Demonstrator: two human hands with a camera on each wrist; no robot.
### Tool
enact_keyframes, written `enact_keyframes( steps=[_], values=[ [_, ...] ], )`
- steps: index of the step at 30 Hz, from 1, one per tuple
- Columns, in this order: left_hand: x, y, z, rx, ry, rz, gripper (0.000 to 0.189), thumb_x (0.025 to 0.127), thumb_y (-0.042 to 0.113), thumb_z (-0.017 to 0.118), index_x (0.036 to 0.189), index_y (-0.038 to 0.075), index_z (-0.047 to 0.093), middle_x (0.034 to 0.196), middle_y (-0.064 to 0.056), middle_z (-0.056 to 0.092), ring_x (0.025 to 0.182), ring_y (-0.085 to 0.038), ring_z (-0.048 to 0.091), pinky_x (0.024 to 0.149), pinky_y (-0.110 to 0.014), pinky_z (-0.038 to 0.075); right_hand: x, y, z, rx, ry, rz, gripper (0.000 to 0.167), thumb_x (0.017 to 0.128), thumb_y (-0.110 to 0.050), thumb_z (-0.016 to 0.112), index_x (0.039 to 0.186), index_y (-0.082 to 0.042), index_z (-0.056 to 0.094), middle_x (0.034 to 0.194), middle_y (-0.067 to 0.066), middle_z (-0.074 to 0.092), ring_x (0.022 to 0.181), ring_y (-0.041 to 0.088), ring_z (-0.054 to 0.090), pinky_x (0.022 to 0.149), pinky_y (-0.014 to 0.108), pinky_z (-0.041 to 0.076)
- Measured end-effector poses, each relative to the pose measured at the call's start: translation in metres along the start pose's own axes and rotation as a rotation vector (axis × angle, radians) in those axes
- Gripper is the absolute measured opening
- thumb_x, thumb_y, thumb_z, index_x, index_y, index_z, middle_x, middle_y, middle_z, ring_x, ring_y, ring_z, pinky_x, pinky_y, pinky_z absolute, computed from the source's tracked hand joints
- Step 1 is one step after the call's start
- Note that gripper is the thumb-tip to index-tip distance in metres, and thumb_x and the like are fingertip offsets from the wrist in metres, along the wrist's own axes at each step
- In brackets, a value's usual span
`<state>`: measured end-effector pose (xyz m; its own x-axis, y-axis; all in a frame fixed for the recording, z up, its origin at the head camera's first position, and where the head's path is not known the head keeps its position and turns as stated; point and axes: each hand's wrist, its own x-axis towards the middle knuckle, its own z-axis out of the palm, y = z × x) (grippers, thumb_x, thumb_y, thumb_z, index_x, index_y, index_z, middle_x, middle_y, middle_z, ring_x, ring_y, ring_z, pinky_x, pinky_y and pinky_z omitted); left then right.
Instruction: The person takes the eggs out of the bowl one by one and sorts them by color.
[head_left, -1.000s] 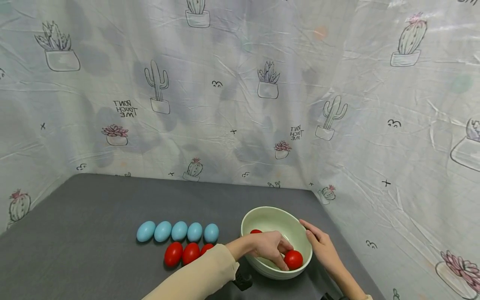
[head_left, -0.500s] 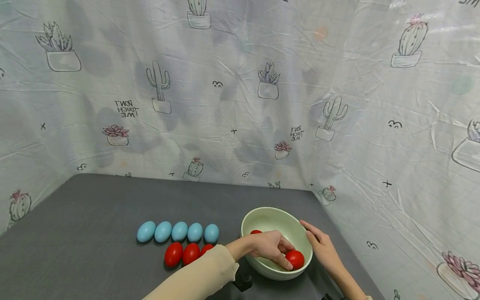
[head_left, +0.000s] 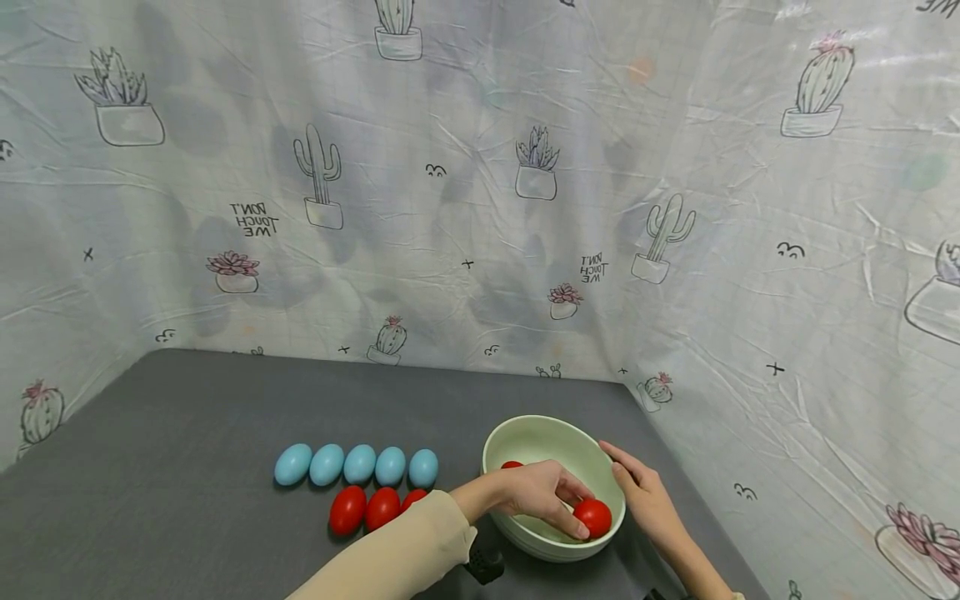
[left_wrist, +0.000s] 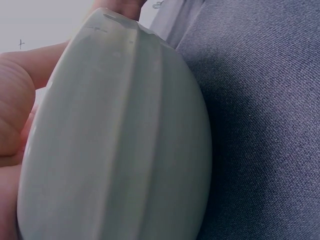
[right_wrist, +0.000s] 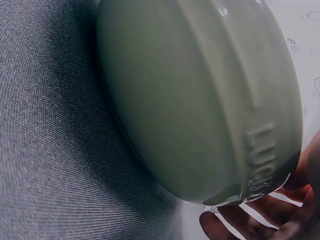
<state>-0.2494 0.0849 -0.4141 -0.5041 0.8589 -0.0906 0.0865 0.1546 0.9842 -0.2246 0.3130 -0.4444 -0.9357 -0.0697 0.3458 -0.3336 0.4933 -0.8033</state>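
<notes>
My left hand (head_left: 542, 492) reaches over the near rim into a pale green bowl (head_left: 536, 433). Its thumb and fingers pinch a red egg (head_left: 592, 518) low at the right side of the inside. Part of another red egg (head_left: 512, 463) shows at the bowl's left, mostly behind that hand. My right hand (head_left: 647, 497) holds the bowl's right side, with fingers along the outer wall and rim. From the left wrist the bowl's ribbed wall (left_wrist: 115, 135) covers most of the view. In the right wrist view the fingers (right_wrist: 245, 222) reach round behind the wall.
Left of the bowl lies a row of several blue eggs (head_left: 360, 464) on the dark grey cloth (head_left: 187, 467). Several red eggs (head_left: 348, 510) sit just nearer, one partly behind the left sleeve (head_left: 397, 546). A cactus-print curtain (head_left: 465, 208) closes off the back and right.
The left hand's fingers have shifted slightly rightward with the red egg inside the bowl. The right hand and the bowl have stayed about where they were.
</notes>
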Motion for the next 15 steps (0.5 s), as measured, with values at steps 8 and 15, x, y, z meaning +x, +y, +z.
enact_keyframes(
  steps=[8, 15],
  values=[
    [-0.0012, 0.0034, -0.0002, 0.023, 0.013, 0.009, 0.041, 0.085, -0.004, 0.073, 0.125, -0.002, 0.065, 0.103, 0.001, 0.07, 0.096, -0.009, 0.064, 0.079, -0.027, 0.056, 0.0006, -0.0024, -0.0011, 0.004, -0.006, 0.006, 0.034, 0.105, -0.011, 0.049, 0.137, -0.001, 0.057, 0.135, 0.015, 0.057, 0.123, 0.03, 0.053, 0.092, 0.018, 0.046],
    [-0.0065, 0.0079, -0.0043, 0.036, 0.004, 0.051, 0.04, 0.089, 0.003, 0.072, 0.128, 0.001, 0.064, 0.104, 0.004, 0.069, 0.098, -0.008, 0.063, 0.08, -0.027, 0.055, 0.0004, -0.004, -0.0021, 0.005, -0.013, -0.008, 0.034, 0.105, -0.013, 0.049, 0.137, -0.002, 0.057, 0.135, 0.014, 0.057, 0.124, 0.03, 0.052, 0.094, 0.017, 0.044]
  ],
)
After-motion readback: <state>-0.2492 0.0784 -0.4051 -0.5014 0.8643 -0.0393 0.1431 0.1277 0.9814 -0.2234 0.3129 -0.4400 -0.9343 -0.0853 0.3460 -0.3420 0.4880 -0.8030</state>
